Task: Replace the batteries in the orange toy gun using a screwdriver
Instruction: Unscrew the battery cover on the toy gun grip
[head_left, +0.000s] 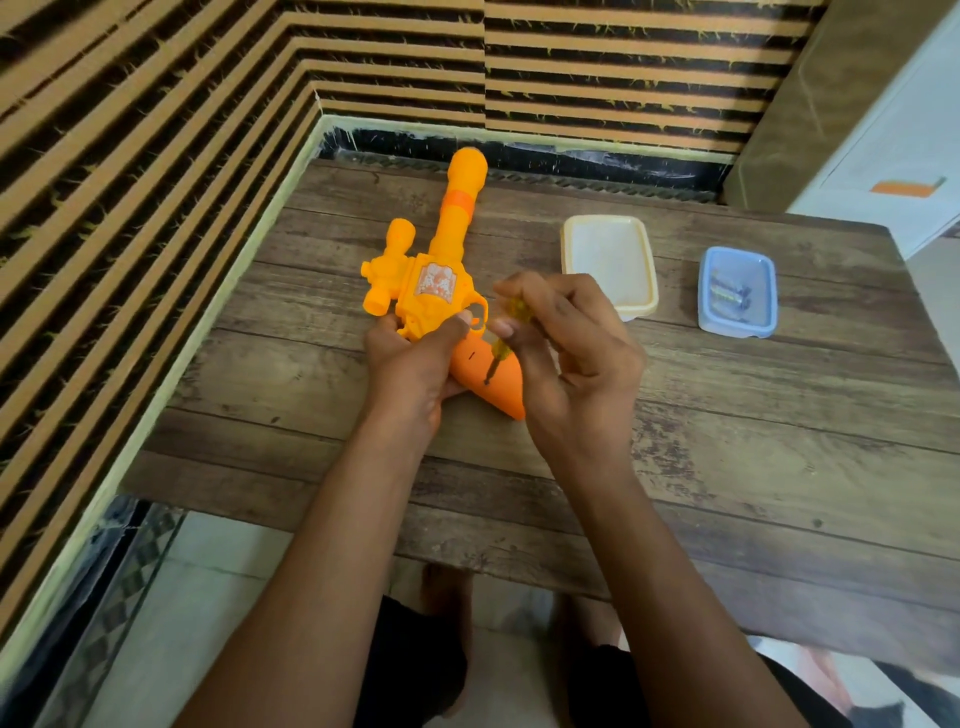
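Note:
The orange toy gun (431, 270) lies on the wooden table (727, 467), barrel pointing away from me, its darker orange grip (488, 382) toward me. My left hand (410, 369) grips the gun near the trigger and the top of the grip. My right hand (566, 358) pinches a small screwdriver (506, 332) with a yellow handle. Its tip stands on the grip's side, at a dark spot. Fingers hide most of the screwdriver's handle.
A white lidless box (610, 265) sits behind my right hand. Further right, a blue box (737, 291) holds batteries (730, 296). Striped walls close the table's left and far sides. A cabinet stands at the far right.

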